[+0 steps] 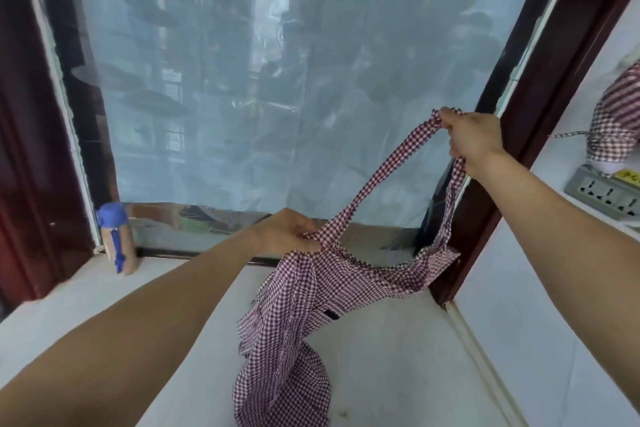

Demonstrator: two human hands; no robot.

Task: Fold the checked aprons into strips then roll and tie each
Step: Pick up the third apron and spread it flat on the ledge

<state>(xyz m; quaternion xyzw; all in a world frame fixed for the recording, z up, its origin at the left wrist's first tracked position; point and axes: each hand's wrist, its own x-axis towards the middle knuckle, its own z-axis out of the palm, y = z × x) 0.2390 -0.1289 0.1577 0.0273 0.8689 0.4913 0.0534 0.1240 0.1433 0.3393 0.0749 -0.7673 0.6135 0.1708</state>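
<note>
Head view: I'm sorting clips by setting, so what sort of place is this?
Probably an indoor windowsill or ledge in a home or small workroom: a film-covered window in a dark wooden frame, a white ledge below it, and a wall socket strip. A rolled apron sits nearby.

No legible text anywhere

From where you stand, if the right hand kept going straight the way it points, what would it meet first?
The right hand, gripping the checked apron's neck strap, points up and forward toward the window. Most likely it would meet the frosted window pane first, near the dark red frame; depth is unclear.
</note>
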